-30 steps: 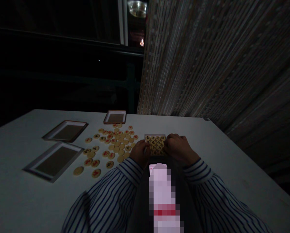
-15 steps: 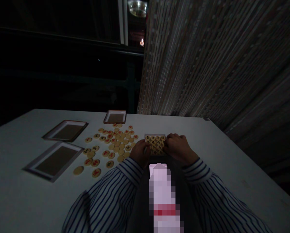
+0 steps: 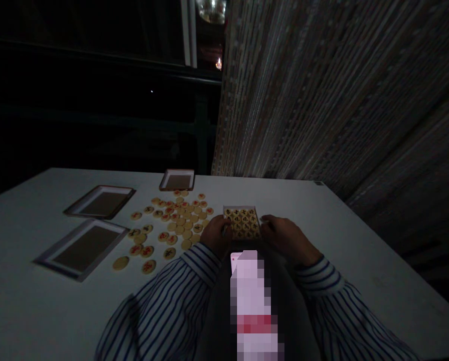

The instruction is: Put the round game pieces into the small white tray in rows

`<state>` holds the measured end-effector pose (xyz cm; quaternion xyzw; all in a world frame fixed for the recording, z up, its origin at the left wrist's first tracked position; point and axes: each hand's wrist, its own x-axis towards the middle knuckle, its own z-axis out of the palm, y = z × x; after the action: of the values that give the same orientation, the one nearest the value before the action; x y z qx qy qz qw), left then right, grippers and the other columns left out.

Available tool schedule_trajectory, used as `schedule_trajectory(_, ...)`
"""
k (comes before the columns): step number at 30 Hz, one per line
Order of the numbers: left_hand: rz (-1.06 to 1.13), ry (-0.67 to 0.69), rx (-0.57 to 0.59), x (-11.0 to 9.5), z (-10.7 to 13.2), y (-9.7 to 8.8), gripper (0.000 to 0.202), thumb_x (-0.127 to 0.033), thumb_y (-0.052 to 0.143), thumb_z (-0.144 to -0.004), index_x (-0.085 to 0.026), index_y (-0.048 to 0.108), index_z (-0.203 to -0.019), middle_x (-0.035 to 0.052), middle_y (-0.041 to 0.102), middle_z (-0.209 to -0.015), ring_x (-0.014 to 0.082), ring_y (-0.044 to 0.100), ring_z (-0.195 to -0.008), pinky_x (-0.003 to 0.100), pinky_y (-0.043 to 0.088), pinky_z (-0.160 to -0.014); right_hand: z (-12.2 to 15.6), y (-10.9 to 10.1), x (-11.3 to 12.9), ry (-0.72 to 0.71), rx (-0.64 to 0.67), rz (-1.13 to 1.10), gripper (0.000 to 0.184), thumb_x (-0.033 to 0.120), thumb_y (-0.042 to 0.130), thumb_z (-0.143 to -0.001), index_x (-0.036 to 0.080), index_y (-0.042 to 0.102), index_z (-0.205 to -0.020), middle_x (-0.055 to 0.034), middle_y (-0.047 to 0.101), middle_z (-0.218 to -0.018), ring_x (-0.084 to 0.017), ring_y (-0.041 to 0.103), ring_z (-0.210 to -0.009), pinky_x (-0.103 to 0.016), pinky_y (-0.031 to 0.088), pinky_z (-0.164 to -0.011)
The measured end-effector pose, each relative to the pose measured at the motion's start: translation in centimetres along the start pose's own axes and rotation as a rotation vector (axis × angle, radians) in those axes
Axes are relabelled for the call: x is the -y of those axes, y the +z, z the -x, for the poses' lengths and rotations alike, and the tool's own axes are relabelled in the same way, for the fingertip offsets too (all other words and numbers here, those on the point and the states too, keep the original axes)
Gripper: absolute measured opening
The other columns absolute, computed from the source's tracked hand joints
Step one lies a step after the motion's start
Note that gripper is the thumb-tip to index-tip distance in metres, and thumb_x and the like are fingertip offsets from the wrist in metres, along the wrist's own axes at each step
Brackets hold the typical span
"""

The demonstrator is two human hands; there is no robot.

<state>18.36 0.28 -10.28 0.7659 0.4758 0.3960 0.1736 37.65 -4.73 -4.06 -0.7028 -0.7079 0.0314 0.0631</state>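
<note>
In front of me is a small shallow box (image 3: 239,207) with rows of round Chinese chess pieces (image 3: 243,219), marked in black. My left hand (image 3: 217,235) is closed at the box's left side, its thumb by the pieces. By the right side of the box is my right hand (image 3: 286,238), its fingers apart and holding nothing visible; whether a fingertip touches the box is hard to tell. More round chess pieces (image 3: 186,225) lie loose to the left, some with red or black characters, others blank side up.
Three shallow trays stand on the left: a near one (image 3: 43,261), a middle one (image 3: 70,210) and a small far one (image 3: 176,172). A lit phone (image 3: 234,259) lies below the box, partly blurred out. Past the white table (image 3: 344,260) hangs a string curtain (image 3: 284,100). The room is dark.
My right hand has drawn back a little to the right, off the box's corner, uncovering more pieces. My left hand stays at the box.
</note>
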Motion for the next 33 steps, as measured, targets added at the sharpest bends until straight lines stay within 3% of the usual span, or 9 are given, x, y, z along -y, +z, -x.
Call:
schedule_trajectory(5, 0.007, 0.004, 0.056, -0.2, -0.1, -0.4, 0.017, -0.016, 0.048, -0.072, -0.017, 0.063, -0.081, 0.0059, 0.063, -0.084, 0.0177, 0.059, -0.083, 0.034, 0.048, -0.078, 0.3, 1.2, -0.2, -0.017, 0.036, -0.099, 0.038, 0.030, 0.034, -0.085, 0.014, 0.056, -0.111, -0.0120, 0.066, -0.099, -0.020, 0.061, -0.089, -0.029, 0.041, -0.074)
schedule_trajectory(18, 0.040, -0.018, 0.083, -0.4, 0.1, -0.7, 0.020, -0.020, 0.046, -0.074, -0.016, 0.063, -0.085, 0.0076, 0.064, -0.092, 0.0190, 0.059, -0.089, 0.035, 0.047, -0.081, 0.4, 1.6, 0.0, -0.049, 0.007, -0.157, 0.030, 0.025, 0.034, -0.084, 0.017, 0.063, -0.087, -0.0084, 0.068, -0.081, -0.016, 0.061, -0.072, -0.025, 0.036, -0.061)
schedule_trajectory(27, 0.053, -0.025, 0.063, -0.5, 0.1, -0.7, 0.019, -0.018, 0.046, -0.074, -0.017, 0.063, -0.082, 0.0063, 0.065, -0.088, 0.0183, 0.060, -0.087, 0.035, 0.048, -0.081, 0.4, 2.1, -0.3, -0.051, -0.027, -0.175, 0.030, 0.026, 0.035, -0.084, 0.017, 0.063, -0.090, -0.0082, 0.068, -0.084, -0.017, 0.062, -0.074, -0.025, 0.037, -0.062)
schedule_trajectory(33, 0.074, -0.064, -0.032, -0.2, 0.0, -1.2, 0.021, -0.024, 0.049, -0.074, -0.017, 0.064, -0.086, 0.0091, 0.064, -0.100, 0.0208, 0.058, -0.097, 0.038, 0.046, -0.088, 0.5, 1.9, -0.7, 0.046, -0.185, -0.214, 0.028, 0.029, 0.037, -0.084, 0.020, 0.062, -0.093, -0.0066, 0.068, -0.086, -0.017, 0.062, -0.077, -0.025, 0.039, -0.065)
